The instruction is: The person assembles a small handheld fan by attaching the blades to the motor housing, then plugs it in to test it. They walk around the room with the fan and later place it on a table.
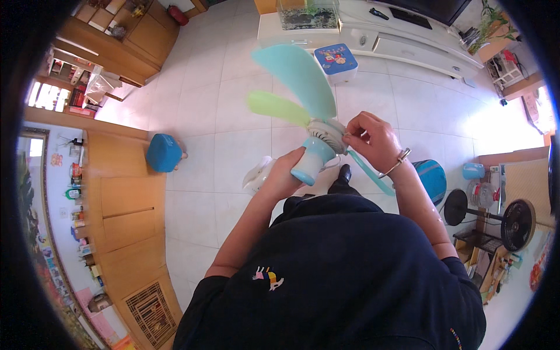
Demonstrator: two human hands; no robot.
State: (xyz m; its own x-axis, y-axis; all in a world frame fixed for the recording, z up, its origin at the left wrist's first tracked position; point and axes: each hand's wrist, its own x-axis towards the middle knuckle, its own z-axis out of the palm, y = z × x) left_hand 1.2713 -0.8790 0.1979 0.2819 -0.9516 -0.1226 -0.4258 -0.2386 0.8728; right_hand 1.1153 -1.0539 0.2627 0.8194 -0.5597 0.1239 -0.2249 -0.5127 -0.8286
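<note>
In front of my body is a fan unit with a pale blue motor housing [316, 157] and a white vented collar [327, 132]. My left hand [286, 173] is wrapped around the housing. Three blades spread from the collar: a wide light-blue blade [302, 78], a light-green blade [278, 107] and a teal blade [371, 173] seen nearly edge-on. My right hand [369, 135], with a metal bangle at the wrist, pinches at the collar's right edge; what lies between its fingertips is too small to tell.
A blue-lidded box [336, 59] stands by the white TV cabinet [407, 50]. A blue stool [163, 153] is at the left, beside the wooden cabinets [127, 192]. A white object [259, 175] is low behind my left hand. A black standing fan [517, 224] is at the right.
</note>
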